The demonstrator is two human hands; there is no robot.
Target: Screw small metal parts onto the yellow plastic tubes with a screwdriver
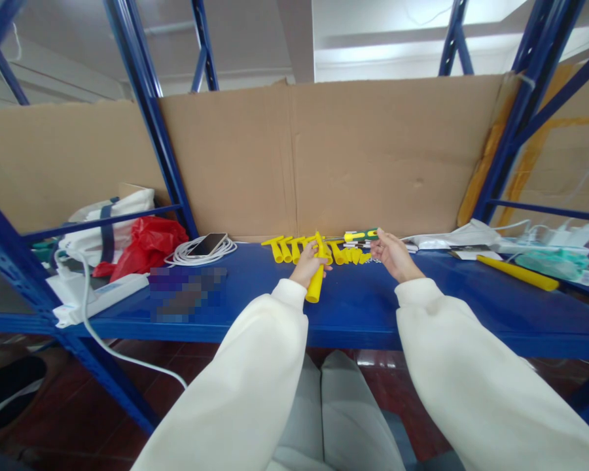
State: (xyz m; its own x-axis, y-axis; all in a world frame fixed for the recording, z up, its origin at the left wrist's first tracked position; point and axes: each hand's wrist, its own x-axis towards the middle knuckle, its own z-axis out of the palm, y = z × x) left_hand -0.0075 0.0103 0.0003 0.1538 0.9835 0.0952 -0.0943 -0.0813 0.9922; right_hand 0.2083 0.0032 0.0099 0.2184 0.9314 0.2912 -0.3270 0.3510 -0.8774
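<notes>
My left hand (308, 263) is wrapped round a yellow tapered plastic piece (315, 285), its wide end towards me and its narrow end up and away. In my right hand (391, 252) the fingertips pinch the end of a screwdriver (357, 235) with a yellow and green handle. The screwdriver lies roughly level, its shaft pointing left towards the yellow piece; whether the tip touches it I cannot tell. Behind my left hand stands a row of similar yellow pieces (277, 252). Smaller yellow pieces (355, 256) lie between my hands, with tiny bits near my right fingers.
A blue shelf (353, 314) carries everything, backed by cardboard (373, 157). To the left are a phone (210, 244) on a coiled white cable, a red bag (150, 245) and a power strip (108, 294). At right lie a long yellow piece (517, 272) and green plastic wrap (553, 263).
</notes>
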